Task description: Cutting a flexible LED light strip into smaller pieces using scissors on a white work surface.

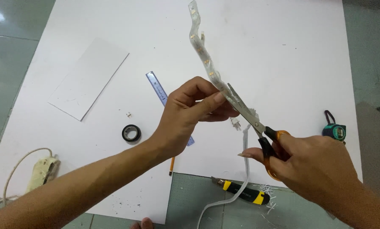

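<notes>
My left hand (194, 112) pinches the near end of a clear LED strip (200, 46), which curves up and away over the white board (262, 42). My right hand (313, 169) grips orange-handled scissors (257, 127). Their blades are closed along the strip right at my left fingertips. A small white connector (236, 124) lies just below the blades, and a white flat cable (244, 169) trails from there toward me.
A blue ruler (157, 87), a pencil (171, 165), a roll of black tape (131, 133) and a white card (88, 78) lie on the board. A yellow-black utility knife (240, 191) rests on the green mat. Tape measure (335, 130) at right, power strip (41, 171) at left.
</notes>
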